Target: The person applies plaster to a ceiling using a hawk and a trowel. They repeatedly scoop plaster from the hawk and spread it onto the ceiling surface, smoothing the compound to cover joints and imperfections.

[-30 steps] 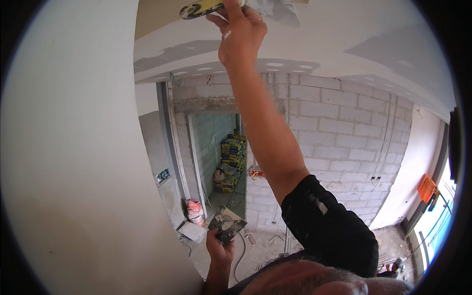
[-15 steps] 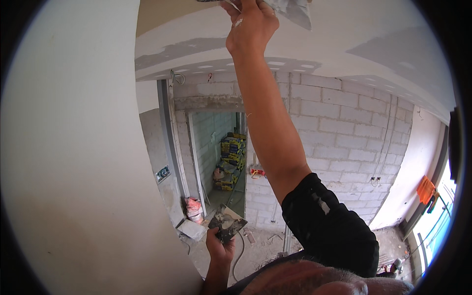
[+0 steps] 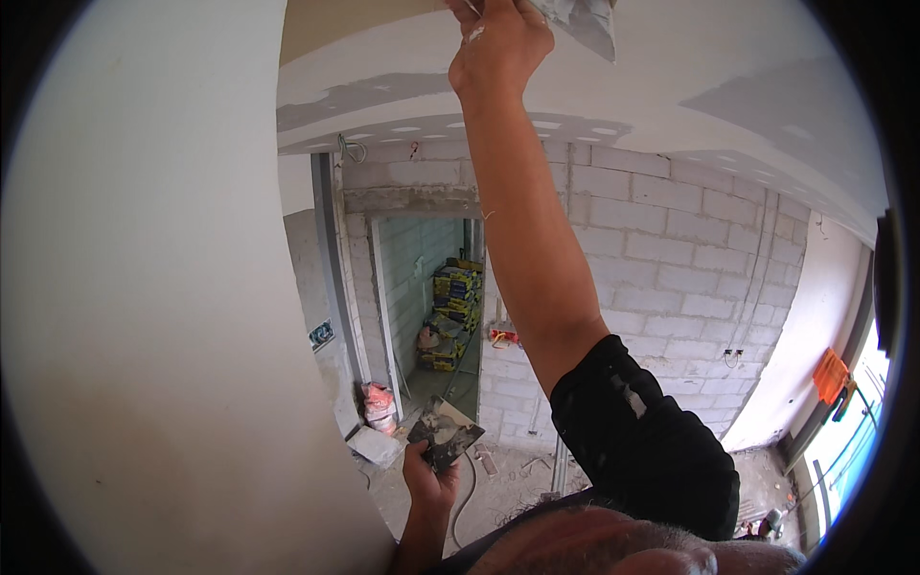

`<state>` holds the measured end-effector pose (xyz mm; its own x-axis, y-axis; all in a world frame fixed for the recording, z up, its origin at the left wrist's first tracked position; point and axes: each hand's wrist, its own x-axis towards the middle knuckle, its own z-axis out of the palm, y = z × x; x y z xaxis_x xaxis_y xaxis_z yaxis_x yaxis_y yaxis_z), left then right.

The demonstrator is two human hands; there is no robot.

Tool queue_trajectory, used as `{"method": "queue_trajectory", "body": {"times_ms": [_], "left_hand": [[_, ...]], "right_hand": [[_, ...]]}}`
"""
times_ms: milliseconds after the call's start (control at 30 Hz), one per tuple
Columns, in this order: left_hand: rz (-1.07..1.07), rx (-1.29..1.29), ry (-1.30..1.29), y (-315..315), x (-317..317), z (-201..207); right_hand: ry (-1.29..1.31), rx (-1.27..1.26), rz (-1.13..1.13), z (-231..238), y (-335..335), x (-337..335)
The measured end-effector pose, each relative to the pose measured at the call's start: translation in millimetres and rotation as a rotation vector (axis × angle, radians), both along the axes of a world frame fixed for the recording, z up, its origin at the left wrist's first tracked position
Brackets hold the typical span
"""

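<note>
My right hand [image 3: 498, 48] is raised overhead against the white plasterboard ceiling [image 3: 728, 86]. It grips a filling knife whose grey-smeared blade [image 3: 580, 19] lies on the ceiling at the top edge; the handle is hidden. My right arm with its black sleeve [image 3: 632, 450] runs up through the middle of the picture. Low down, my left hand [image 3: 428, 484] holds a dark flat trowel [image 3: 444, 433] carrying grey filler. Grey filler strips [image 3: 355, 96] mark the ceiling joints.
A smooth white wall [image 3: 153, 316] fills the left side close to me. Ahead is a grey block wall [image 3: 661, 268] with a doorway [image 3: 431, 307] and stacked bags [image 3: 455, 297] beyond. Rubble and a hose lie on the floor [image 3: 498, 479]. A window [image 3: 853, 450] is at right.
My right hand has slid the knife up and to the right along the ceiling; the yellow handle end seen earlier has left the picture. My left hand stays low with the trowel.
</note>
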<state>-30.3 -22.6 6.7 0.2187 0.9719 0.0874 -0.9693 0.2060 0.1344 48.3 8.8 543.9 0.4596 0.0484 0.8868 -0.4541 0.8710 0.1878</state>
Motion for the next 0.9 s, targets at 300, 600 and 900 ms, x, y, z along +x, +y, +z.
{"method": "queue_trajectory", "body": {"times_ms": [300,600,900], "left_hand": [[-0.03,0.053,-0.064,3.6,-1.8,-8.9],[0.001,0.05,-0.049,-1.6,-0.4,-1.4],[0.002,0.031,-0.055,0.8,0.5,-5.9]], "right_hand": [[0.016,0.001,-0.002,1.0,-2.2,-0.1],[0.034,-0.018,0.022,5.7,0.4,0.3],[0.014,-0.022,0.077,7.6,4.6,-1.9]]}}
